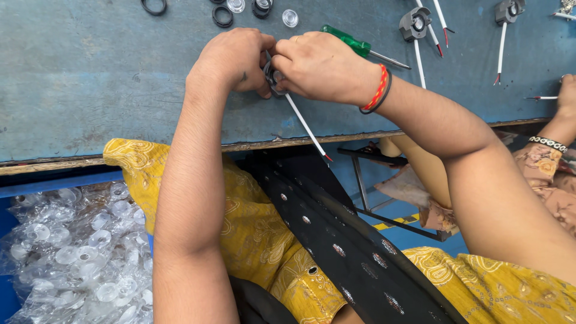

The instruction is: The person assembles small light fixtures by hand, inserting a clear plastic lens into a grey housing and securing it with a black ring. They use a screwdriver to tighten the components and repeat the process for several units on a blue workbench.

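My left hand (pixel 234 60) and my right hand (pixel 321 63) meet over the blue worktable (pixel 90 78), both pinching a small grey holder part (pixel 273 78). White wires (pixel 306 126) with a red tip trail from the part toward the table's front edge. A green-handled screwdriver (pixel 351 42) lies on the table just behind my right hand. My right wrist wears a red and black thread band.
Black rings (pixel 222 16) and clear lenses (pixel 290 18) lie at the table's far edge. Two finished grey holders with wires (pixel 415 27) rest at the back right. Another person's hand (pixel 567 96) is at the right edge. A bag of clear lenses (pixel 78 252) sits lower left.
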